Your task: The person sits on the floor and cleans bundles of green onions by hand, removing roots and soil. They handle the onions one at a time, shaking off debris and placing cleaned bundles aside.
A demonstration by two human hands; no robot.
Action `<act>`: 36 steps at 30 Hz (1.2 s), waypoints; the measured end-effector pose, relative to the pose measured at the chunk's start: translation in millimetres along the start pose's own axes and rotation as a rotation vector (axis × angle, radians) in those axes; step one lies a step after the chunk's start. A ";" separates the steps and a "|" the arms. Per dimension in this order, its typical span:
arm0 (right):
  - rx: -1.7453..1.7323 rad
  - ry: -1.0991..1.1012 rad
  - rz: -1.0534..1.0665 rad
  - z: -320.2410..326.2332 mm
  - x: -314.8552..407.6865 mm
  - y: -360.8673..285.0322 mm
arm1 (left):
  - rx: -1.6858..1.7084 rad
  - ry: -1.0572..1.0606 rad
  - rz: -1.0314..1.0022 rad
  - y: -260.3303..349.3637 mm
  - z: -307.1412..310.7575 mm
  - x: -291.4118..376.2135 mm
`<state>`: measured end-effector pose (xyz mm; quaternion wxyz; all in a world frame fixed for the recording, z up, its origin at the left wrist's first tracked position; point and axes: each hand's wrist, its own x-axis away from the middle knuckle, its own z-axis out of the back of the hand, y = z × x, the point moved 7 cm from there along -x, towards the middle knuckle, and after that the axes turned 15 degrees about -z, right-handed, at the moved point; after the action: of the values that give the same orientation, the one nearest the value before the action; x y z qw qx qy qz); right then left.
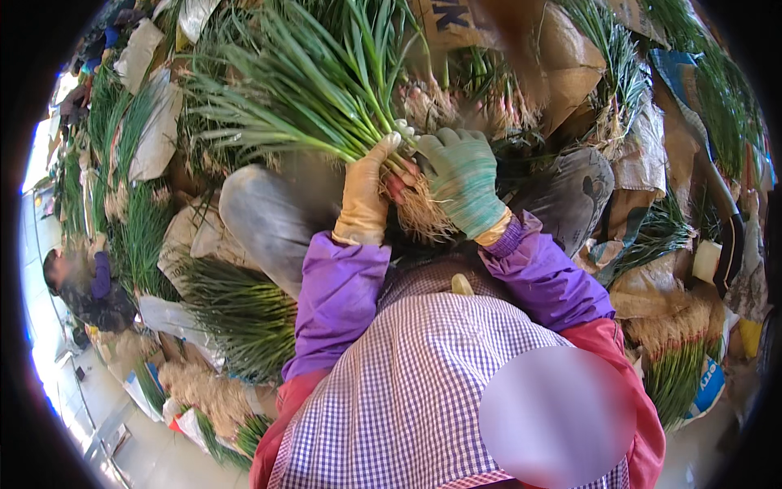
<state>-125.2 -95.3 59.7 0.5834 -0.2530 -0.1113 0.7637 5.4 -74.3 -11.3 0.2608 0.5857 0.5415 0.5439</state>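
My left hand (366,189), in a tan rubber glove, grips a bunch of green garlic or spring onions (317,110) low on the stems. The long leaves fan up and to the left. Reddish bulb ends (400,182) and pale stringy roots (421,214) hang below that grip, between my hands. Against the right side of the stems is my right hand (464,177), wearing a green knit glove over a yellowish one. Its fingers curl towards the bunch, and the thumb is hidden. Whether it pinches a stem cannot be seen.
More unsorted plants with red bulbs (427,101) lie beyond my hands. Leafy bundles (244,318) and root-up bundles (669,348) rest on both sides among woven sacks (568,67). A person (91,287) sits at the far left, by the tiled floor (146,449).
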 end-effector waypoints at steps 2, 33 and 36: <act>0.064 -0.057 0.112 -9.1 9.0 -11.0 | -0.063 0.024 -0.001 0.8 3.9 5.6; 0.085 -0.546 0.281 -21.2 -29.0 -37.2 | 0.195 -0.013 -0.024 -15.9 22.5 3.7; -0.671 -0.514 0.226 22.9 -30.8 -13.2 | 0.273 -0.061 -0.155 8.2 15.8 4.4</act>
<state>-120.1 -117.8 93.2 0.3351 -0.2406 -0.4665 0.7824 22.0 -68.0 -6.8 0.2362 0.5883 0.6458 0.4256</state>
